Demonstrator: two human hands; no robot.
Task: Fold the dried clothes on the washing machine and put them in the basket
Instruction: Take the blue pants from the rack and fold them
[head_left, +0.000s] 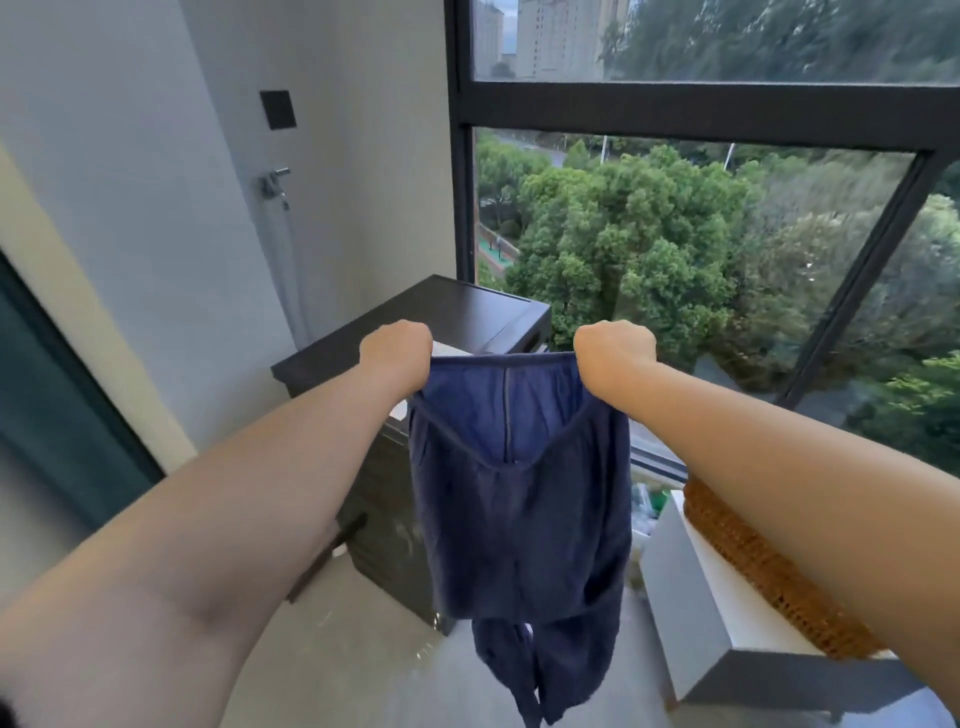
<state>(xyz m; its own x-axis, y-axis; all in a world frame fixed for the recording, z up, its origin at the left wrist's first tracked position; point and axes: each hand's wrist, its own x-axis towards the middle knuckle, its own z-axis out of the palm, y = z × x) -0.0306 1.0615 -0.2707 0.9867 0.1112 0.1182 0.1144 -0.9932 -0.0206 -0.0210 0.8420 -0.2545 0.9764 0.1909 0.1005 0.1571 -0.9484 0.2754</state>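
Note:
A pair of dark blue trousers (519, 509) hangs in the air in front of me, waistband up and legs dangling towards the floor. My left hand (396, 345) grips the left end of the waistband and my right hand (614, 347) grips the right end, both fists curled. Behind the trousers stands the dark washing machine (467, 312); a bit of white cloth (448, 348) shows on its top, mostly hidden. The brown woven basket (753, 561) sits at lower right on a white ledge, partly covered by my right forearm.
A large window with a black frame (701, 111) fills the right side. A grey wall with a tap (274, 183) and a dark switch plate (278, 109) is on the left. The white ledge (691, 613) juts out at lower right over the grey floor.

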